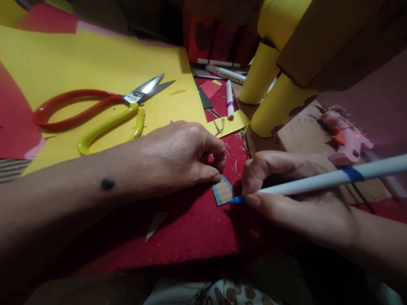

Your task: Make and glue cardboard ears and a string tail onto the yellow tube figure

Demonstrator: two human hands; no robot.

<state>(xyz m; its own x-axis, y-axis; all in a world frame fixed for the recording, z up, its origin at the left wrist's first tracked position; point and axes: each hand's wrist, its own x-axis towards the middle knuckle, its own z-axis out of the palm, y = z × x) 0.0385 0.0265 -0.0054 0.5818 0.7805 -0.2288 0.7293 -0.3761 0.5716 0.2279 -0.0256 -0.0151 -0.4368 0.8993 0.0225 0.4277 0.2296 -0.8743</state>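
Note:
A small cardboard piece [224,192] with blue lines along its edges lies on the red surface [190,237]. My left hand [190,152] pinches its upper corner between thumb and curled fingers. In my right hand [286,190] is a white marker [305,182] with a blue band. Its blue tip touches, or nearly touches, the lower right edge of the piece. Scissors [136,96] with one red and one yellow handle lie with parted blades on yellow paper [104,55], beyond my left wrist.
Several capped markers [230,99] lie at the back. Yellow tubes [270,110] under a brown cardboard box [330,42] stand at the right back. A pink glue gun [346,135] with a red light sits beyond my right hand. A cardboard scrap [155,225] lies near the front edge.

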